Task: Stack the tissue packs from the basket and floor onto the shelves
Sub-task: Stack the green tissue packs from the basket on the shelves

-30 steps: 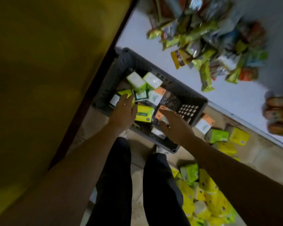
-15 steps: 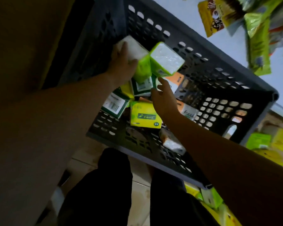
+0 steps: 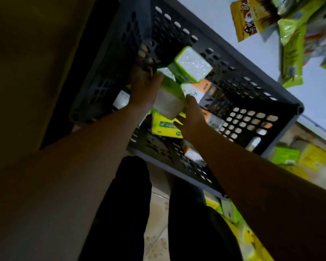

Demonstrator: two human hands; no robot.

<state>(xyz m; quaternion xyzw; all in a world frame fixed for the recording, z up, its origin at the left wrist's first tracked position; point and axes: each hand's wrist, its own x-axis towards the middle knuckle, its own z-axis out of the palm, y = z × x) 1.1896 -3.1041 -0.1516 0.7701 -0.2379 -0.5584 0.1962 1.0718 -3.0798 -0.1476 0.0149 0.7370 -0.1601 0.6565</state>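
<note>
Two hands in the basket [image 3: 282, 108] — left hand [image 3: 143, 87] grips a pack [image 3: 167, 102], right hand [image 3: 192, 119] open beside it. Picking stage. Next: lift clear, carry to shelf — several packs remain.

One grey basket [image 3: 239, 85], two hands in it: left [image 3: 144, 87], right [image 3: 191, 117]. Two green-edged tissue packs [image 3: 193, 65] up top, one yellow pack [image 3: 166, 127] below, two orange-cornered packs [image 3: 203, 87]; deeper ones can't be counted.

Grey perforated basket [image 3: 239, 85], green-and-white tissue packs [image 3: 193, 65], black trousers [image 3: 124, 204]
</note>
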